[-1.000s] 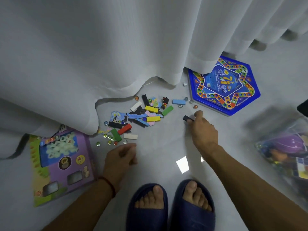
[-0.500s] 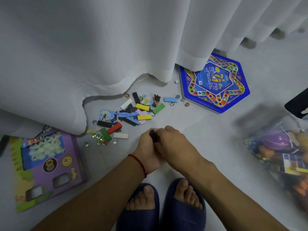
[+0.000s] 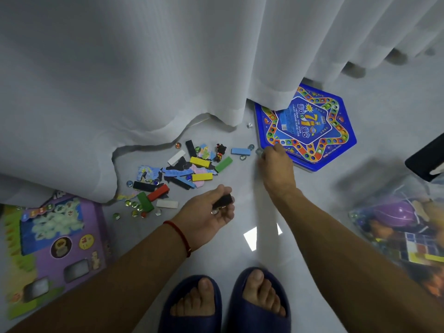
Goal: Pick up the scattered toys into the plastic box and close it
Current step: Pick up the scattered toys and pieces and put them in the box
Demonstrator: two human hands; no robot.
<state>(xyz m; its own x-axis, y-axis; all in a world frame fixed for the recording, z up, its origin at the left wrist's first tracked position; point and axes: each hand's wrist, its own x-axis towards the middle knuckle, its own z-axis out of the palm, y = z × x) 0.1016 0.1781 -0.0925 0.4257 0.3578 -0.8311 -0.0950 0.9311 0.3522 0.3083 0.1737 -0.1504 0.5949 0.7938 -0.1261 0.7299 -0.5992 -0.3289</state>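
Black block [image 3: 223, 200] lies in the cupped palm of the left hand [image 3: 208, 216], palm up, fingers curled round it together with a couple of small glass marbles. Right hand [image 3: 276, 167] reaches to the floor [image 3: 240, 193] beside the blue game board [image 3: 310, 131], fingertips pinching a clear marble [image 3: 259, 151]. The scattered toys [image 3: 182, 171] lie on the floor ahead of the left hand and left of the right hand: flat blocks in yellow, green, red, white, blue and black, foam puzzle pieces, glass marbles, a small dark figure [image 3: 220, 152]. A die [image 3: 249, 125] sits near the board's edge. Plastic box [image 3: 408, 239] is at the right edge, cut off by the frame and blurred; a purple shape and coloured pieces show through it. White curtain [image 3: 144, 68] drapes over the board's far corner. Purple toy carton [image 3: 55, 243] lies at left, partly cut off.
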